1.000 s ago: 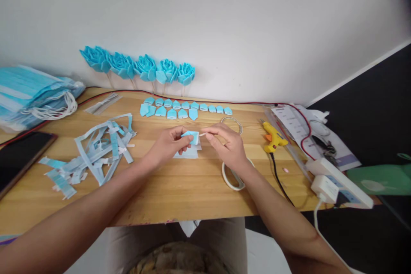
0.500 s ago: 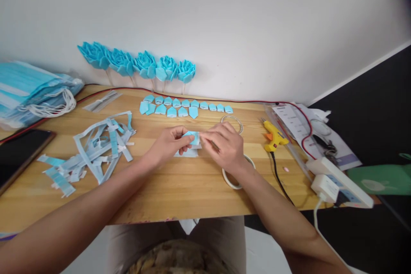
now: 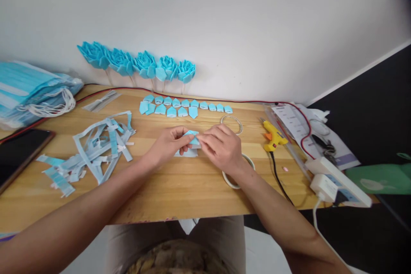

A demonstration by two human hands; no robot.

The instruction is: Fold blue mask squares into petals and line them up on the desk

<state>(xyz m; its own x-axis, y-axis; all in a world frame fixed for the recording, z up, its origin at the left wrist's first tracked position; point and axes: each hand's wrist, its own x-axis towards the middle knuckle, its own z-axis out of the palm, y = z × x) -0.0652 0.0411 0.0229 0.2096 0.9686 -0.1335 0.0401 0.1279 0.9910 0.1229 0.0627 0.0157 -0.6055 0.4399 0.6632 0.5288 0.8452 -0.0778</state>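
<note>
Both my hands meet over the middle of the wooden table (image 3: 180, 188). My left hand (image 3: 167, 145) pinches a small folded blue piece (image 3: 192, 138) of mask fabric. Fingertips of my right hand (image 3: 221, 147) press on the same piece from the right. Under them lies a pale blue fabric square (image 3: 186, 153). Two rows of finished blue folded petals (image 3: 183, 107) lie just beyond. A roll of white tape (image 3: 239, 171) sits under my right wrist.
Blue fabric roses (image 3: 138, 65) lean on the wall. Cut mask strips (image 3: 93, 147) lie at the left, a stack of blue masks (image 3: 32, 92) and a dark phone (image 3: 19, 152) further left. A yellow glue gun (image 3: 274, 136), a thin ring (image 3: 231, 123) and a power strip (image 3: 337, 177) are at the right.
My right hand moved left from holding a small white strip end and closed onto the blue piece. The left hand stayed put.
</note>
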